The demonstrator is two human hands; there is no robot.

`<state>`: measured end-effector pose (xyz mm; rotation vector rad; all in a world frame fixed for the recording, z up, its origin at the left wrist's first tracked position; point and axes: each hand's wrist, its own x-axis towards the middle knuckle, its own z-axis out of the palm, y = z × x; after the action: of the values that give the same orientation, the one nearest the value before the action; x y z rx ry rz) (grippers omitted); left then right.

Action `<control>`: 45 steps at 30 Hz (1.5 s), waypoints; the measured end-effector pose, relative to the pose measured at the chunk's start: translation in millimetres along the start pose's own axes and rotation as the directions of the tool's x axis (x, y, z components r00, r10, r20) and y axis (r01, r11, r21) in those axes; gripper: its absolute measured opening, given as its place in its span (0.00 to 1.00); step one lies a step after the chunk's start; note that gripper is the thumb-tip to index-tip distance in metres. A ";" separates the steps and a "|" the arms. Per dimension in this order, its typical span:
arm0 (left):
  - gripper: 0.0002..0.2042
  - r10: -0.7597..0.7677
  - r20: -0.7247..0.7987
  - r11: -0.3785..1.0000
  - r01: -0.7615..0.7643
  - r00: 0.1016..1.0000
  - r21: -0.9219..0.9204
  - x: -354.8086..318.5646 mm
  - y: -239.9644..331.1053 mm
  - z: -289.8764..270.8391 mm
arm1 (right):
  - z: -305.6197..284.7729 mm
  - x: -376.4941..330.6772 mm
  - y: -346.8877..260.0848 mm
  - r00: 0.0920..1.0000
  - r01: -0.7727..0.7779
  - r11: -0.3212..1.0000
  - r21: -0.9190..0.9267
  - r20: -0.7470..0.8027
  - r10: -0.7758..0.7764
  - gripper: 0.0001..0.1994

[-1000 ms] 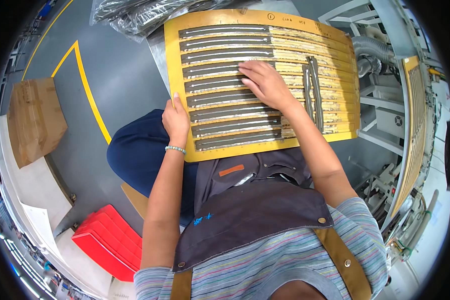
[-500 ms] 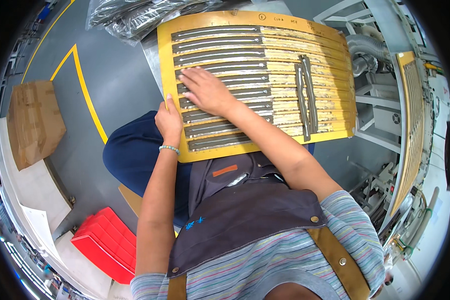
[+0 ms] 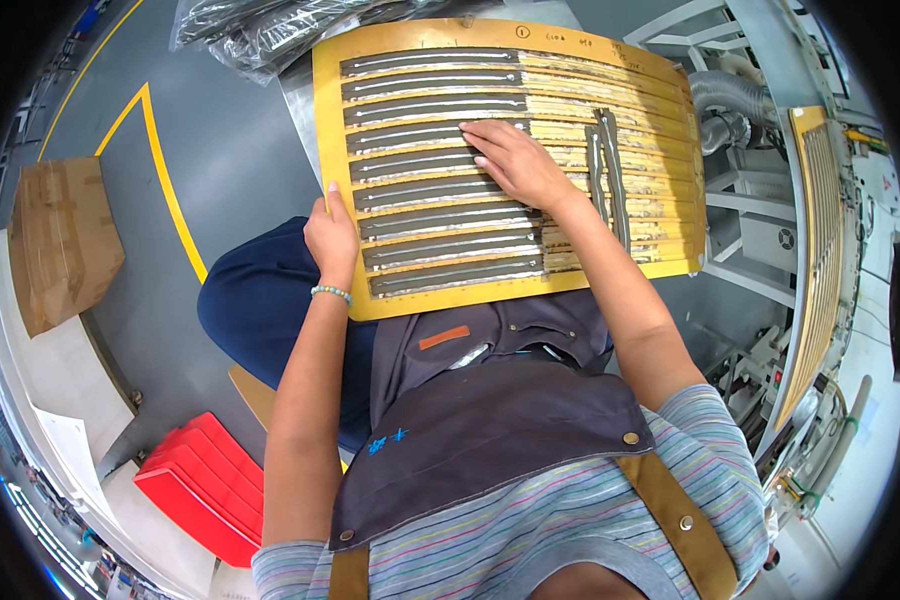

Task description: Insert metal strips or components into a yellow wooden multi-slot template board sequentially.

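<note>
A yellow board rests across my lap, tilted a little. Rows of dark grey zipper-like strips, each with a silvery line along it, lie in its left half. Bare tacky-looking rows fill the right half, where two loose strips lie crosswise, partly behind my right forearm. My left hand grips the board's left edge, thumb on top and the other fingers mostly hidden. Flat on the strips near mid-board lies my right hand, its fingers stretched out and holding nothing.
Plastic-wrapped dark material sits beyond the board. A cardboard box and a red bin stand to my left. On the right are a pale metal frame, a silver duct hose and another slatted board.
My right hand has slid rightward along the strips, from near the board's left edge to its middle. The left hand keeps its hold on the edge.
</note>
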<state>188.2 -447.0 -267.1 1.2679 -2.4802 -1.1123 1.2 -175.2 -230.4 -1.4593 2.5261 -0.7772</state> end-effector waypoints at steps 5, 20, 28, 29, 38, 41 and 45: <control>0.31 0.007 0.010 1.000 -0.007 1.000 0.021 -0.6 1.3 -1.7 | 24.9 30.7 -17.4 0.987 0.160 0.986 -0.043 0.033 -0.159 0.23; 0.30 0.012 -0.020 0.999 -0.011 1.000 0.039 0.9 -3.8 -1.8 | 38.4 16.6 -59.3 0.973 0.071 0.995 0.065 -0.222 -0.055 0.21; 0.32 0.000 0.017 0.999 0.000 1.000 0.039 -0.5 1.0 -2.3 | 12.3 -24.2 -33.5 0.993 0.099 0.994 -0.052 0.076 -0.095 0.25; 0.32 0.001 0.009 0.999 -0.001 1.000 0.046 -0.9 -0.9 -2.4 | 22.6 -13.2 -41.0 0.992 0.103 0.993 -0.051 0.076 -0.099 0.25; 0.32 0.083 -0.052 0.996 -0.082 0.995 0.035 2.3 -5.1 2.9 | 75.5 42.0 -108.0 0.979 0.197 0.971 0.135 -0.076 -0.188 0.26; 0.32 0.073 -0.053 0.997 -0.071 0.996 0.042 2.2 -6.7 1.0 | 42.7 2.7 -86.3 0.983 0.158 0.983 0.098 -0.110 -0.147 0.24; 0.34 0.048 -0.016 0.997 -0.047 0.999 0.060 2.8 -3.6 1.3 | -0.8 -63.8 -49.8 0.995 0.100 0.994 -0.032 0.031 -0.099 0.23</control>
<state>188.2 -449.7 -271.1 1.2221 -2.5350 -1.0192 73.2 -141.5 -214.7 -1.6059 2.4734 -0.7252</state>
